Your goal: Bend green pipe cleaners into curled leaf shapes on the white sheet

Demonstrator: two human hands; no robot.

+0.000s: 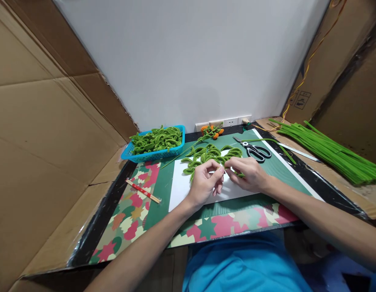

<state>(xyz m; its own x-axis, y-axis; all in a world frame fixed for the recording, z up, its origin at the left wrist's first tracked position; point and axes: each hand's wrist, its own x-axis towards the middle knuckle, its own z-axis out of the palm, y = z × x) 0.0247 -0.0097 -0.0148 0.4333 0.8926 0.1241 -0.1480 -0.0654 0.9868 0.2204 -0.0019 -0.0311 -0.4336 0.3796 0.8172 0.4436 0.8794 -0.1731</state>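
Both hands meet over a white sheet (180,190) on the table. My left hand (206,178) is closed, thumb and forefinger pinched on a small green piece of pipe cleaner that is mostly hidden. Close against it, my right hand (247,172) is also closed, its fingertips at the same piece. Just beyond the hands lie several curled green pipe cleaner pieces (206,153), bent into leaf-like loops. Black-handled scissors (257,152) rest to the right of these, blades pointing away to the left.
A blue basket (124,155) heaped with green loops stands at the back left. Orange flowers (217,133) on a green stem lie near the wall sockets (231,122). Red-wrapped chopsticks (142,190) lie left. A bundle of long green pipe cleaners (331,152) lies right. Cardboard walls flank the table.
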